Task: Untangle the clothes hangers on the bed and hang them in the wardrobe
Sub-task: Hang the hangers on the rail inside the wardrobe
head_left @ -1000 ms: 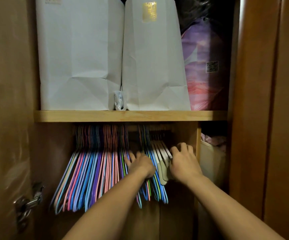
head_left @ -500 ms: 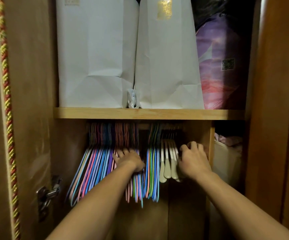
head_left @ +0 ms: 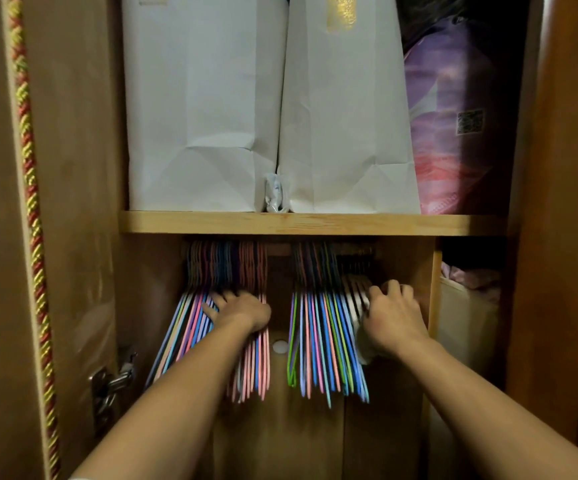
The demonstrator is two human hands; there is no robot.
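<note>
Dozens of hangers (head_left: 325, 341) are hung already — two bunches are parted by left hand (head_left: 242, 311) and right hand (head_left: 393, 318); grip unclear.

hangers (head_left: 325, 341) under shelf (head_left: 294, 223) — bags (head_left: 204, 98) above

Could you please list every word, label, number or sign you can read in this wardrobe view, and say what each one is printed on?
No text here can be read.
Left white paper bag: a small pale mark at its top edge, too blurred to read.
Right white paper bag: a gold foil patch near its top, with no legible letters.
Purple package: a square QR-style code, with no words legible.
Hangers, shelf: no markings visible.
</note>
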